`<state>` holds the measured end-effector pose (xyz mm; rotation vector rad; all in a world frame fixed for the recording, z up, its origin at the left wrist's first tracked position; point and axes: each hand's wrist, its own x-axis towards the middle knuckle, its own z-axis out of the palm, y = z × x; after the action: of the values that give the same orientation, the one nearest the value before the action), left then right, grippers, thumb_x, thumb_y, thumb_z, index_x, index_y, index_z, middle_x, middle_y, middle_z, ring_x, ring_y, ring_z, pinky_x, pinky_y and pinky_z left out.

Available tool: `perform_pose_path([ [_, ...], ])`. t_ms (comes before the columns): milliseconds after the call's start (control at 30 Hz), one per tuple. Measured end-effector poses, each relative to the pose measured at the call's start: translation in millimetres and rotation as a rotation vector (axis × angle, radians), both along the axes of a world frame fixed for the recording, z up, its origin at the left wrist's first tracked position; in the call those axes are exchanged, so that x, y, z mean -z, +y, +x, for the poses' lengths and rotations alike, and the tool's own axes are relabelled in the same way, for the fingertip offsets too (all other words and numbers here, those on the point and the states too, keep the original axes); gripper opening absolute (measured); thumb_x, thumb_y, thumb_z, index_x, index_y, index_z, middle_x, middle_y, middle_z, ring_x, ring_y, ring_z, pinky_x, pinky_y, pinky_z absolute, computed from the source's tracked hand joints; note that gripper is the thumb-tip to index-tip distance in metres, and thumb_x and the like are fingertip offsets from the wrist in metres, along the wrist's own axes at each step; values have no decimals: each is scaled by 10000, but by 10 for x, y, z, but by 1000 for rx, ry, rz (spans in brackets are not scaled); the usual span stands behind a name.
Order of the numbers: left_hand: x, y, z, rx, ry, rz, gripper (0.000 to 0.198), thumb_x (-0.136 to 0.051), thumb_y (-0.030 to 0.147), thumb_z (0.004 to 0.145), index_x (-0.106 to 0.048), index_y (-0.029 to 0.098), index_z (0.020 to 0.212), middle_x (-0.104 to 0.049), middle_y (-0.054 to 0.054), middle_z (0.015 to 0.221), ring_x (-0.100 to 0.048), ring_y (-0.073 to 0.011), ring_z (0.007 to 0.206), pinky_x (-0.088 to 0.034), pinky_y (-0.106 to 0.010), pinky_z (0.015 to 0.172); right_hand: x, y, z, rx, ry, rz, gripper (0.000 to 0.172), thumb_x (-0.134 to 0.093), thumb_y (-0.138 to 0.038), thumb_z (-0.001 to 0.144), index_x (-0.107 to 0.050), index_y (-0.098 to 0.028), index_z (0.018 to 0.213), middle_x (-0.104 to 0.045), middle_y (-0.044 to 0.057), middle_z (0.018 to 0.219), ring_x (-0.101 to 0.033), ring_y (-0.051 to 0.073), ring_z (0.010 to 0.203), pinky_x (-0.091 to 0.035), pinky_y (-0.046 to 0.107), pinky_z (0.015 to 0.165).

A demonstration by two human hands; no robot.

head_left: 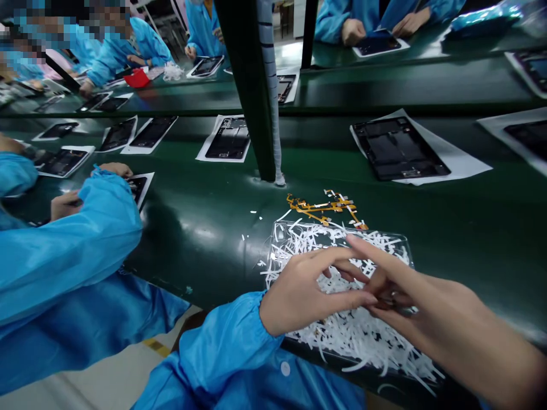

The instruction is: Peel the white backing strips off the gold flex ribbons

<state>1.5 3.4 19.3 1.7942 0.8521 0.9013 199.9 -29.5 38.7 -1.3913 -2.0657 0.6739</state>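
Note:
Over a clear plastic tray (409,250) full of thin white strips (363,341), my two hands meet with their fingertips together. My left hand (297,287), in a blue sleeve, has its thumb and fingers brought together against the fingers of the other hand. From the right reaches my right hand (427,296), its index finger stretched out and the other fingers curled. Whatever lies between the fingertips is too small or hidden to name. Just behind the tray lie several orange flex cables (318,209) in a loose bunch.
A dark green post (254,91) with a grey wrapped cable rises from the green bench (205,228). Tablet-like housings lie on white sheets, one (399,148) at back right. At left, a co-worker's blue sleeve (77,233) reaches across the bench. Other people sit opposite.

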Motion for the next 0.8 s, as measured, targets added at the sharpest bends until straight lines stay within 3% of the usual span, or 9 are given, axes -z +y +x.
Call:
perform_pose_path([
  [67, 6, -13, -22, 8, -7, 19, 320, -790, 309, 836, -688, 204, 1121, -782, -32, 993, -739, -179, 897, -600, -310, 819, 18, 17, 4, -99, -28, -1, 656, -552, -308, 943, -358, -344, 1569, -745, -1, 780, -692, 142, 543, -530, 185, 452],
  [167, 20, -34, -39, 70, -12, 136, 321, -788, 338, 834, -691, 193, 1104, -781, -40, 1032, -734, -176, 940, -602, -320, 893, 39, 46, -5, -107, -38, -28, 703, -548, -252, 942, -295, -338, 1593, -753, 3, 806, -708, 151, 572, -532, 188, 461],
  [233, 35, -45, -34, 103, 17, 201, 312, -747, 352, 875, -678, 196, 1136, -777, -46, 1069, -730, -182, 965, -600, -341, 913, 38, 69, -21, -89, -37, -42, 692, -554, -257, 947, -309, -313, 1592, -744, 2, 765, -687, 147, 531, -523, 192, 446],
  [333, 45, -45, -20, 16, 14, 214, 160, -636, 253, 961, -690, 200, 1102, -781, -39, 1042, -729, -164, 919, -610, -324, 855, 5, 100, -39, -83, -3, -29, 618, -567, -311, 958, -398, -291, 1552, -749, 3, 758, -696, 154, 545, -548, 206, 467],
  [433, 28, -30, -19, -131, -74, 128, 154, -659, 163, 924, -690, 194, 1072, -778, -27, 989, -724, -140, 870, -614, -269, 790, -45, 104, -30, -57, 4, -29, 467, -592, -363, 956, -557, -323, 1420, -787, 12, 924, -749, 186, 669, -585, 234, 508],
  [533, 20, -19, -30, -209, -106, 46, 236, -672, 111, 867, -664, 193, 1087, -760, -24, 956, -719, -135, 834, -609, -252, 740, -76, 88, 5, -4, -7, -1, 384, -607, -382, 945, -640, -326, 1323, -793, 11, 951, -769, 237, 718, -602, 290, 520],
  [800, 92, -30, -34, -170, -20, 105, 321, -672, 146, 867, -613, 211, 1176, -734, -24, 965, -710, -148, 863, -602, -276, 765, -87, 92, -8, 20, -80, 46, 447, -541, -419, 969, -511, -351, 1410, -792, 7, 953, -692, 205, 505, -473, 311, 412],
])
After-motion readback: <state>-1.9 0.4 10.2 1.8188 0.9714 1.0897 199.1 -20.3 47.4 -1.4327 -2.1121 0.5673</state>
